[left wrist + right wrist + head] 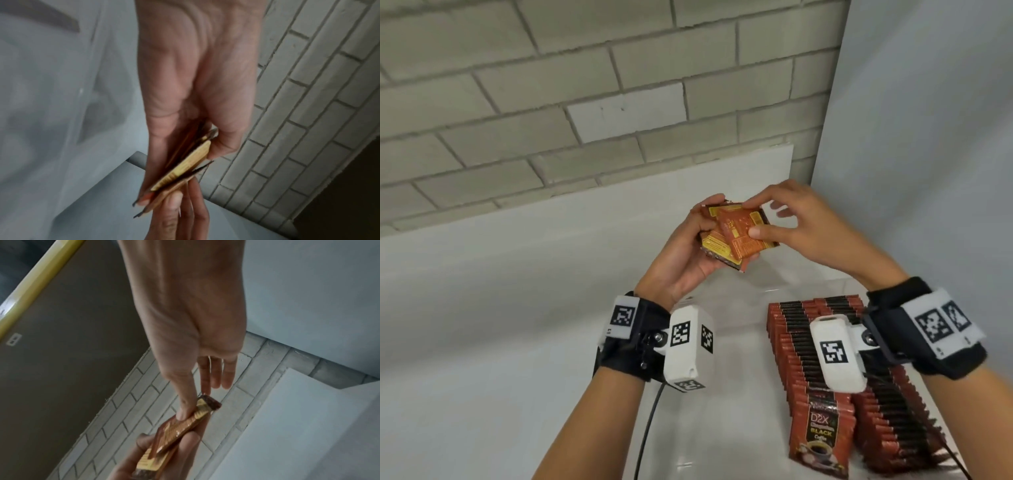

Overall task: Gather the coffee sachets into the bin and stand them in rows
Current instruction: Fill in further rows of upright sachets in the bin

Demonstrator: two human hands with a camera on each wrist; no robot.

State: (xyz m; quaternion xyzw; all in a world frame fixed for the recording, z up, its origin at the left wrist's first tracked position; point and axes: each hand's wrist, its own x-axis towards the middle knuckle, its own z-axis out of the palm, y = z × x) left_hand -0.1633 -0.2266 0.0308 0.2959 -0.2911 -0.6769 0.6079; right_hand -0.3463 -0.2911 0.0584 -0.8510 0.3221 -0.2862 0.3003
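A small stack of red and gold coffee sachets (736, 236) is held up in the air over the far end of the clear bin (743, 342). My left hand (688, 246) grips the stack from the left, thumb on top and fingers underneath. My right hand (791, 222) pinches the top sachet by its right edge between thumb and forefinger, the other fingers spread. The stack (185, 168) shows edge-on in the left wrist view. In the right wrist view the thumb presses on the sachets (180, 426). Standing rows of sachets (825, 363) fill the bin's right side.
The bin's left half (705, 411) is bare. One sachet (820, 435) faces front at the near end of the row. A white tabletop (500, 308) runs to a grey brick wall (551, 102); a white panel (928, 137) stands at right. A black cable (650, 428) hangs below my left wrist.
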